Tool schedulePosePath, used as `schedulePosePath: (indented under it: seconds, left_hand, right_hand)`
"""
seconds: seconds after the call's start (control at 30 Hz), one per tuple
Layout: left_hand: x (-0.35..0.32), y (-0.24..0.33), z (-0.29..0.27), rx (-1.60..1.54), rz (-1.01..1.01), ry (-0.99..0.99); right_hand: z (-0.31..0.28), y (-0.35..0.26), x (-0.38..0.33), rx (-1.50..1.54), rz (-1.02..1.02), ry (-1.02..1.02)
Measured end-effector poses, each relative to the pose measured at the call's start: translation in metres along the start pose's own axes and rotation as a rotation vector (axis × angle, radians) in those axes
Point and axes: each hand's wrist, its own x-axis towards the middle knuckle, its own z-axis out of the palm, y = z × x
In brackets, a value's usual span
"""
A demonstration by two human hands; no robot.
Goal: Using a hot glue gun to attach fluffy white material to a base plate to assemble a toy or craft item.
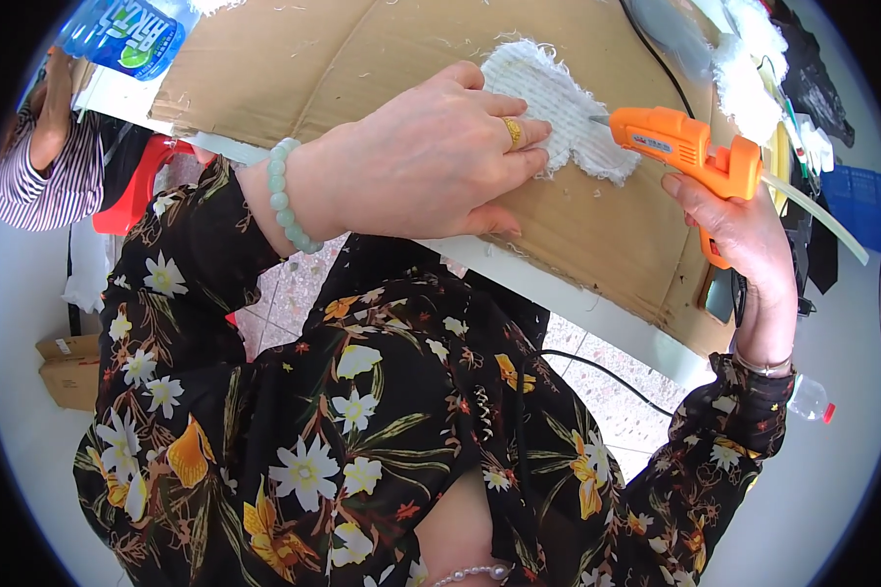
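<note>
Your left hand [455,147] lies palm down over the left part of a white, fray-edged piece of fabric [563,103]. Its fingers are stretched out and slightly parted, resting on the cloth and closed around nothing; the thumb points toward the desk's near edge. The fabric lies on a cardboard sheet [362,108] that covers much of the desk [558,286], set back from the near edge and closer to the cardboard's right edge than its left.

Your right hand [744,235] has its fingers wrapped around the handle of an orange glue gun [671,135]. The nozzle points left, over the fabric's right part; you cannot tell from here whether it touches. A pale glue stick [822,220] juts from the gun's rear.

White fluffy material [749,83] sits by the far right corner, with a blue basket [857,201] beyond the right edge. A blue-labelled bottle [127,37] lies at the far left corner.
</note>
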Motion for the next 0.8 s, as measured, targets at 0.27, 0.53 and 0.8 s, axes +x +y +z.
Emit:
schedulePosePath:
  seconds: [0.27,0.53,0.8]
  left_hand:
    - [0.000,0.002,-0.006,-0.086,-0.069,-0.176]
    - [0.001,-0.001,0.000,-0.019,0.000,0.004]
    - [0.000,-0.001,0.002,-0.015,-0.004,0.019]
  right_hand:
    - [-0.007,0.005,-0.007,0.002,0.096,0.007]
    - [-0.016,0.010,-0.013,0.030,0.079,0.019]
    - [-0.017,0.013,-0.013,-0.012,0.108,0.026]
